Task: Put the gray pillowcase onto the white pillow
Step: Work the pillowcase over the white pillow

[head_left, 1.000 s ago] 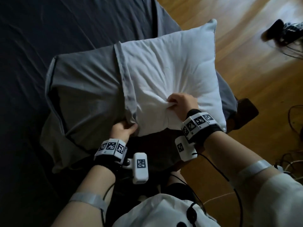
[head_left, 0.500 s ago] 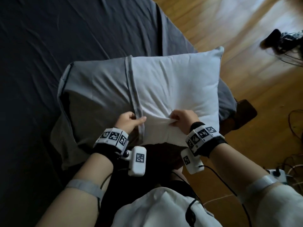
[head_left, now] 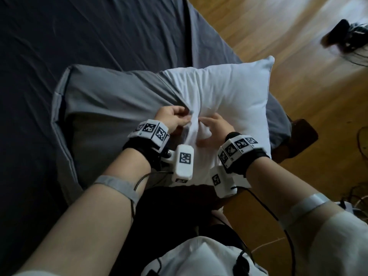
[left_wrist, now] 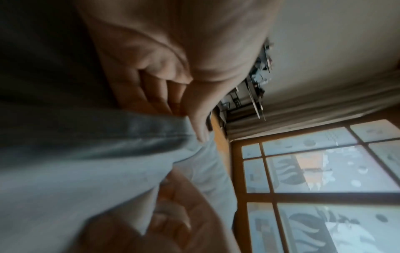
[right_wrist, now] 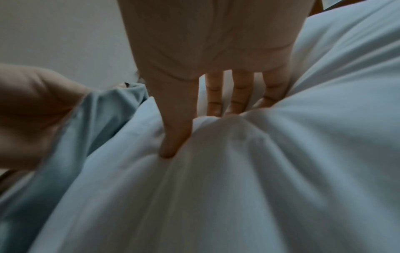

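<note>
Fingers of the left hand [head_left: 172,120] are pinching the soft gray pillowcase [head_left: 111,108] hem, half over the light white pillow [head_left: 229,100] on the bed [head_left: 79,32], while the right hand [head_left: 216,129], fingers nearly straight, is apparently pressing the filling down.

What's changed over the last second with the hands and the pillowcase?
The left hand, gripping the gray pillowcase hem, has pulled it further over the white pillow, up beside the right hand. The right hand's fist has loosened; it now presses the pillow. About half the pillow remains bare.

Dark-sheeted bed [head_left: 89,36], wooden floor [head_left: 298,62], paned window [left_wrist: 324,171]
</note>
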